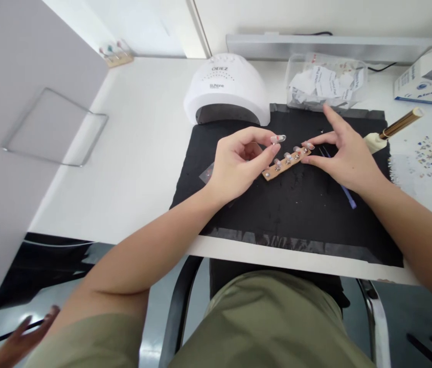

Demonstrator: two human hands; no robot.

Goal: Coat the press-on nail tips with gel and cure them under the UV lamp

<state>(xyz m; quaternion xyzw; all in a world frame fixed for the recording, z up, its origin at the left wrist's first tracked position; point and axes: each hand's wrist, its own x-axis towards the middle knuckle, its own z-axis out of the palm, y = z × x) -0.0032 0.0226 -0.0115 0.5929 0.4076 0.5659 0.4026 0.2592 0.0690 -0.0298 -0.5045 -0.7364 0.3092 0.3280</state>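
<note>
Pale false nail (278,139) sits pinched in the left hand (236,163); the spread right hand (344,153) straddles the end of the wooden strip (273,173), its hold unclear.

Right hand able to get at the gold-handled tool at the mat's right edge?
Likely yes. The right hand lies close to the gold-handled tool, and nothing stands between them, though its fingertips are by the wooden strip of nail tips.

The left hand (236,163) is curled, its thumb and fingertips pinched together, with the left forearm (154,250) reaching forward. The right hand (344,158) sits palm down, its fingers (325,135) spread wide, and the right forearm (415,230) angles in from the side.
</note>
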